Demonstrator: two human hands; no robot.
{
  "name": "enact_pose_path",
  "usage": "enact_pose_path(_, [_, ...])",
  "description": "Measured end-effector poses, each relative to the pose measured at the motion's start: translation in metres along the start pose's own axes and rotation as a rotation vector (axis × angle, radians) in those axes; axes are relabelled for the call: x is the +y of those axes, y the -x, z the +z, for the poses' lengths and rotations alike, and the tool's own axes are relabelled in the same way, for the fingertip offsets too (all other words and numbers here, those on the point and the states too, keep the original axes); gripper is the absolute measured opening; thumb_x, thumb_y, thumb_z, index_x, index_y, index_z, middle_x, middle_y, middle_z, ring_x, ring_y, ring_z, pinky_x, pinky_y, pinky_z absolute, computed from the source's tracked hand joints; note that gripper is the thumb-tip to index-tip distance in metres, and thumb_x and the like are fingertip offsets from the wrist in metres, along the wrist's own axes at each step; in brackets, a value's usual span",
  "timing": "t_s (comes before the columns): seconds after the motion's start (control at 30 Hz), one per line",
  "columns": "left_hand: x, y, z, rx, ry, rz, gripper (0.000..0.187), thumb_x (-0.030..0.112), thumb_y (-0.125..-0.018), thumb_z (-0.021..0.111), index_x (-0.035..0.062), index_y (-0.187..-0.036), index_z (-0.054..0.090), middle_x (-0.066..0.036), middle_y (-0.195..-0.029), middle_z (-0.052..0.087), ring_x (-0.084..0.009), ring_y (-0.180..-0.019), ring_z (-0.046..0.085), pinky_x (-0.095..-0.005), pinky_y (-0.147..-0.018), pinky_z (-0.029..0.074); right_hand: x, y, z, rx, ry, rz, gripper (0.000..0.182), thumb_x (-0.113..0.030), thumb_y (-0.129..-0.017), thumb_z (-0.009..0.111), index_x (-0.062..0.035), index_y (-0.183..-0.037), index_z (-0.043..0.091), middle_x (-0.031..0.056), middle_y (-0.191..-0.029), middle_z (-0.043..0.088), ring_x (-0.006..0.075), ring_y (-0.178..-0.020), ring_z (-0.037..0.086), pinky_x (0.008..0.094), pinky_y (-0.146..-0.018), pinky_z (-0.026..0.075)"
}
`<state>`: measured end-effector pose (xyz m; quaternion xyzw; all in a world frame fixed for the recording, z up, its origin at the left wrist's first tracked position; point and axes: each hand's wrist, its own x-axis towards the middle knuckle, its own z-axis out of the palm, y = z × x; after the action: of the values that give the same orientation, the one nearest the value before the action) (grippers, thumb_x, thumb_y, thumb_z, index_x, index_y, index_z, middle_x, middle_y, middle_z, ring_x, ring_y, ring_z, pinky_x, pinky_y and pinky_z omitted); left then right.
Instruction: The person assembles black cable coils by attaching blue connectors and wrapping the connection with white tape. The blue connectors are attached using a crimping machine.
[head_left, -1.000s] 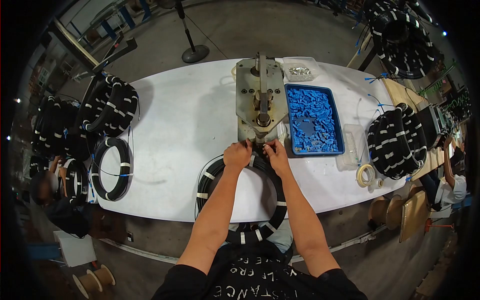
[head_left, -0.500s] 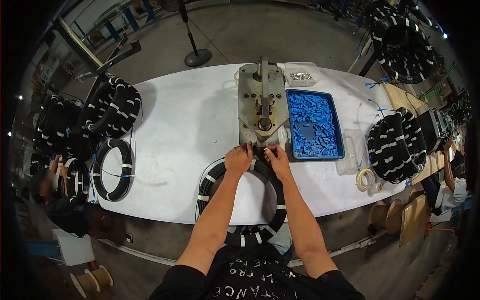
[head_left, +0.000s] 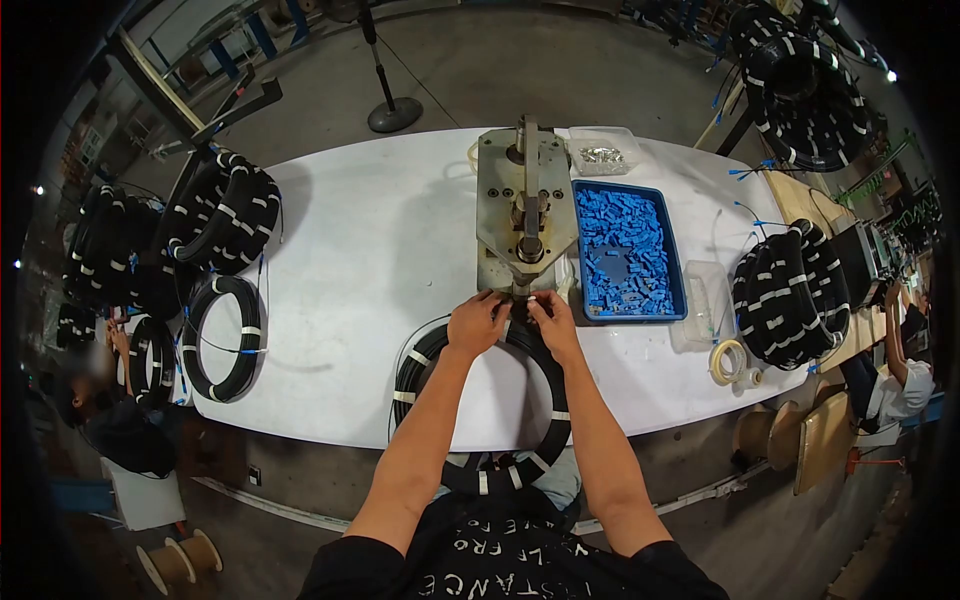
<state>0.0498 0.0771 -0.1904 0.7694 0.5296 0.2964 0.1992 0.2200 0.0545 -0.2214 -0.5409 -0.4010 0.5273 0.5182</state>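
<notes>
Head view: both bare hands are at the near foot of the press (head_left: 495, 230), which stands on the white bench (head_left: 350, 250). The left hand (head_left: 477, 325) is just left of the press's nose, fingers bent and drawn in narrow; I cannot tell whether they close on anything. The right hand (head_left: 551, 322) is just right of the nose, thumb and forefinger near each other, with a small pale spot at their tips, too small to tell whether it is a held piece. The coil (head_left: 558, 385), black with white bands, lies on the near side of the press, beneath the wrists and forearms, its near part reaching past the bench edge toward the person's lap. Close on the right of the press is the blue tray (head_left: 683, 300), filled with small blue parts (head_left: 620, 220); a clear box (head_left: 625, 150) of shiny bits is at the press's far right corner. Farther right of the press, beyond the tray, are a second clear box (head_left: 700, 300), a tape roll (head_left: 715, 368) and a banded stack (head_left: 790, 290) of black coils. Well left of the press are a single ring (head_left: 249, 330) of black cable and another stack (head_left: 215, 215). Beyond the press, on the floor, stands a round black base (head_left: 395, 115) with a pole.
</notes>
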Motion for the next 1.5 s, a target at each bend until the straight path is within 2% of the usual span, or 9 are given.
enact_pose_path(0.17, [-0.002,0.001,0.004,0.003,-0.035,0.012,0.018,0.022,-0.093,0.056,0.0082,-0.098,0.065,-0.011,-0.093,0.067,-0.0356,-0.081,0.065,-0.0451,-0.070,0.053,0.004,-0.001,-0.001,-0.017,0.023,-0.046,0.013,-0.012,-0.094,0.063,-0.0036,-0.104,0.060,-0.0020,-0.084,0.059,0.0061,-0.075,0.054,0.0218,-0.068,0.045])
enact_pose_path(0.33, [-0.004,0.000,0.006,-0.006,-0.006,0.005,0.016,0.020,-0.092,0.055,0.0090,-0.099,0.065,-0.010,-0.093,0.067,-0.0356,-0.081,0.065,-0.0452,-0.069,0.053,0.003,0.000,-0.002,-0.020,-0.017,-0.001,0.011,-0.013,-0.095,0.063,-0.0043,-0.102,0.061,-0.0015,-0.084,0.059,0.0060,-0.074,0.053,0.0211,-0.066,0.044])
enact_pose_path(0.47, [-0.001,0.001,0.003,-0.018,0.013,-0.015,0.015,0.018,-0.091,0.057,0.0092,-0.099,0.066,-0.010,-0.095,0.067,-0.0358,-0.083,0.065,-0.0446,-0.070,0.052,-0.004,0.001,-0.001,-0.012,-0.037,0.057,0.011,-0.015,-0.096,0.062,-0.0049,-0.101,0.061,-0.0015,-0.084,0.060,0.0055,-0.072,0.052,0.0205,-0.064,0.043])
enact_pose_path(0.87, [-0.003,0.001,0.005,0.013,-0.026,0.017,0.013,0.016,-0.090,0.057,0.0077,-0.097,0.064,-0.012,-0.092,0.067,-0.0370,-0.081,0.065,-0.0460,-0.069,0.051,0.003,-0.002,-0.003,-0.022,-0.039,0.032,0.010,-0.015,-0.097,0.062,-0.0053,-0.098,0.061,-0.0023,-0.084,0.059,0.0057,-0.072,0.051,0.0201,-0.064,0.043])
enact_pose_path(1.5, [-0.001,-0.003,0.003,-0.038,-0.037,-0.012,0.009,0.015,-0.090,0.056,0.0076,-0.095,0.058,-0.014,-0.089,0.066,-0.0378,-0.083,0.063,-0.0472,-0.070,0.050,0.003,-0.002,-0.002,-0.029,0.044,0.000,0.014,-0.015,-0.098,0.059,-0.0031,-0.104,0.059,0.0003,-0.088,0.060,0.0075,-0.077,0.054,0.0227,-0.068,0.045])
